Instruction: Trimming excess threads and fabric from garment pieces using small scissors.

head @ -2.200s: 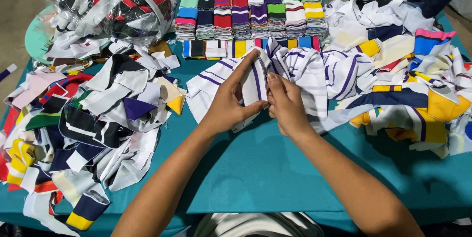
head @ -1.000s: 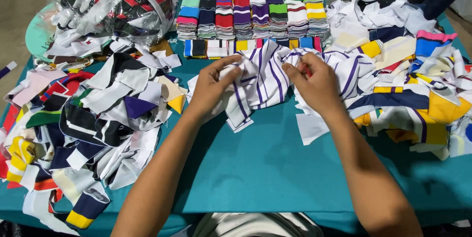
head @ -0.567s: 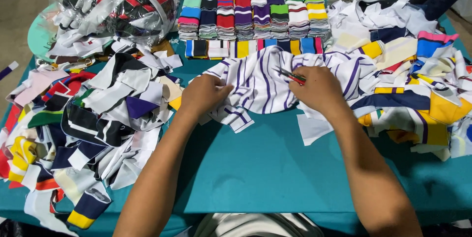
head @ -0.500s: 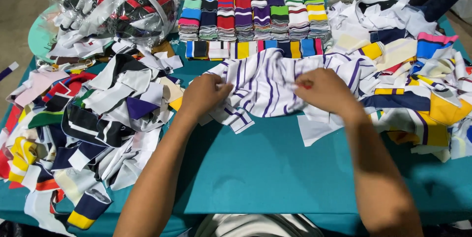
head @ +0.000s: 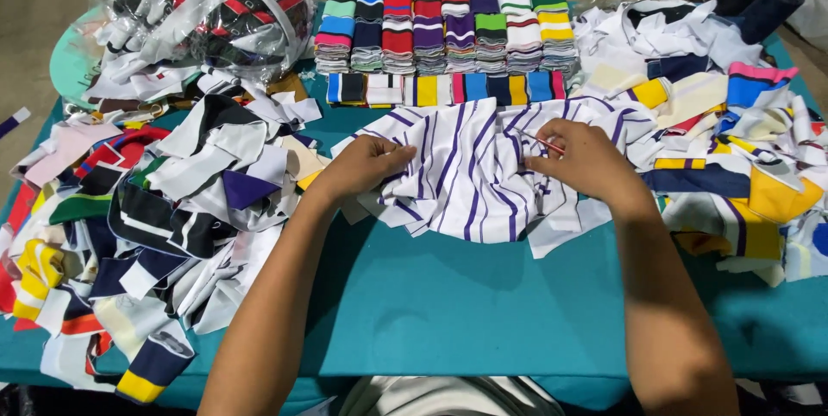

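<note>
A bundle of white fabric pieces with purple stripes [head: 470, 170] lies fanned out on the teal table [head: 448, 304]. My left hand [head: 366, 166] rests on its left end, fingers pinching the cloth. On the right part of the bundle, my right hand [head: 582, 157] presses down, with a thin red stick-like item [head: 542, 142] between its fingers.
Neat stacks of multicoloured striped knit bands [head: 444, 19] line the far edge. A loose heap of mixed fabric scraps [head: 147, 209] covers the left side, with a plastic bag of fabric [head: 198, 2] behind it. More scraps [head: 733, 131] pile up at the right.
The striped bundle, held upright between both hands before, has been laid down and spread out sideways. My hands moved apart, left hand to the left, right hand to the right.
</note>
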